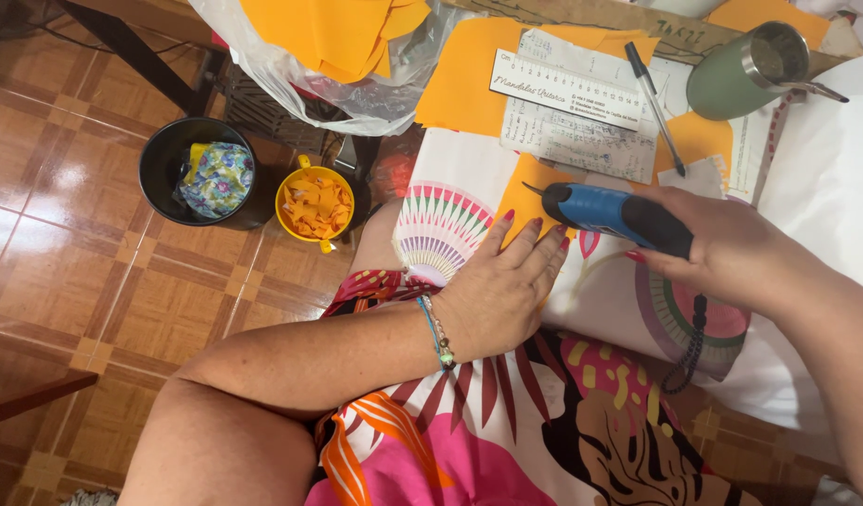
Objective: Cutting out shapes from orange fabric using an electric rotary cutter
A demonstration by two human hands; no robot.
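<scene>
1. Printed fabric (469, 201): biggest item; white ground with a striped fan motif in pink and green, spread over the work surface and draped off its near edge toward the lap; an orange piece (530, 192) lies on top of it, only partly visible between hand and tool.
2. Progress, judged from the layout: cutting looks partway along; a clear bag (356, 56) holds many cut orange pieces, a yellow cup (315, 204) on the floor is full of orange scraps, and a black bin (183, 169) holds flowered cloth; the piece under the tool looks uncut at the tip; how much is left, cannot tell.
3. Left hand (501, 281): flat, palm down, fingers spread and extended; grips nothing; presses the fabric and orange piece just beside the tool tip; beaded bracelet on the wrist.
4. Right hand (731, 248): fingers wrapped closed around the rear of a blue and black electric cutter (609, 214); nose points left, just above the orange piece; coiled cord hangs below.
5. Small items behind: green metal cup (745, 70), white ruler (567, 89) on handwritten paper, pen (654, 103) beside it; all well apart from the hands.
</scene>
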